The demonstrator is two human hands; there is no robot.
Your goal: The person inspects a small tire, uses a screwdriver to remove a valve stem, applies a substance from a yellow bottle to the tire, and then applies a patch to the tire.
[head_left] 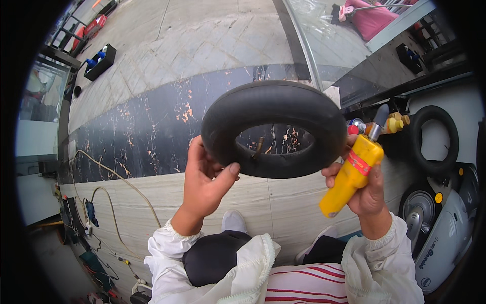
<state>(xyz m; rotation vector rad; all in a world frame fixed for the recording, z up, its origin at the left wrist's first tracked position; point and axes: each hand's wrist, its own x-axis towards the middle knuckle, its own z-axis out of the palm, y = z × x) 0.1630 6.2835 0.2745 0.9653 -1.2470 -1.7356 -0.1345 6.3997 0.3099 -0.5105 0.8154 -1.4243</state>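
You have the inflated black rubber inner tube (276,99) raised in front of you, above the dark marbled floor strip (152,119) and the pale streaked floor (253,197). Its longer visible axis runs left to right, with the hole facing you; the thin brass-coloured valve stem (258,147) points away from you into that hole. Your left hand (202,182) is curled on the tube's left edge, thumb uppermost. Your right hand (368,195) is wrapped around the yellow-bodied tool (350,180), its grey conical tip (382,114) pointing away and slightly right, fingers beside the tube's right edge.
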